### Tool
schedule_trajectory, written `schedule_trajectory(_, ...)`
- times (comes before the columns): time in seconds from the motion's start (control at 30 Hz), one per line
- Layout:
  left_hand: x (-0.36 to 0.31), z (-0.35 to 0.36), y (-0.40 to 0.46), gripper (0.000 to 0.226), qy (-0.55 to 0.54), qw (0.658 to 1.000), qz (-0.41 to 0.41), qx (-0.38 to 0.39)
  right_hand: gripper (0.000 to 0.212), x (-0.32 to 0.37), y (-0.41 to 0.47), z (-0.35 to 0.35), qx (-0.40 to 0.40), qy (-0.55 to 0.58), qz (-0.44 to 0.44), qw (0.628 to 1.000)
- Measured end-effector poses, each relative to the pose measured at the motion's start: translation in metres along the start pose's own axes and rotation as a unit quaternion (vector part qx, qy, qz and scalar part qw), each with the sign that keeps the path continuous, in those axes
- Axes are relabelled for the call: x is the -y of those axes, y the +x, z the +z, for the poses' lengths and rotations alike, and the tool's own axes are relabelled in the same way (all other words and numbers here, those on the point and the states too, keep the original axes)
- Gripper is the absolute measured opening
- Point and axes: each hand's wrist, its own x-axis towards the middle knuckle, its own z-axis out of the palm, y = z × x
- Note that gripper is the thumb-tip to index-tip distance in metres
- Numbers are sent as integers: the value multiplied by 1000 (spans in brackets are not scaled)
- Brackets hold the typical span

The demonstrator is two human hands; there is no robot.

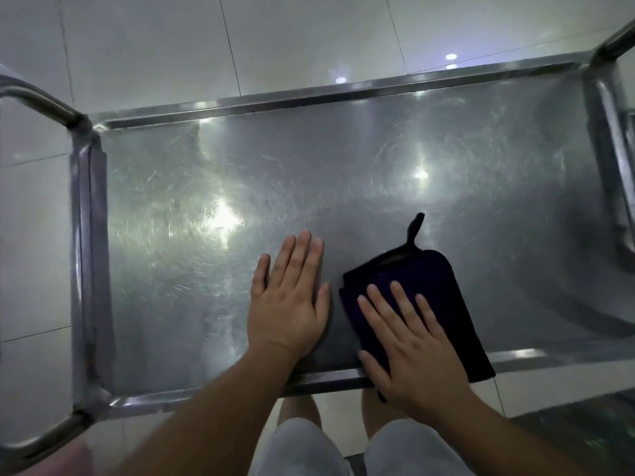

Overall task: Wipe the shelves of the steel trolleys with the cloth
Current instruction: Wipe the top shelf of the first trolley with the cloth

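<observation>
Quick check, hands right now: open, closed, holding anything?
Left hand: open, flat on the steel shelf, holding nothing.
Right hand: open, fingers straight, pressing the dark cloth onto the shelf.

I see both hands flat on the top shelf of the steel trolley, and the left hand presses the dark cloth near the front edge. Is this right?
Not quite. In the head view the right hand presses the dark cloth near the front edge; the left hand lies flat on the bare steel of the top shelf. The rest is right: both hands are flat.
</observation>
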Motion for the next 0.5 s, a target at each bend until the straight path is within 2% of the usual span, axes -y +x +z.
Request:
schedule_trajectory(0.1, 0, 0, 0, 68, -5, 1000, 0, -6, 79, 5, -11, -5, 25, -2, -7, 1000)
schedule_trajectory(0.27, -2, -4, 0, 67, -20, 1000, -8, 1, 80, -10, -10, -24, 13, 27, -3, 1000)
schedule_trajectory(0.5, -3, -11, 1, 65, -33, 999, -10, 39, 110, -16, -19, -20, 50, -13, -17, 999)
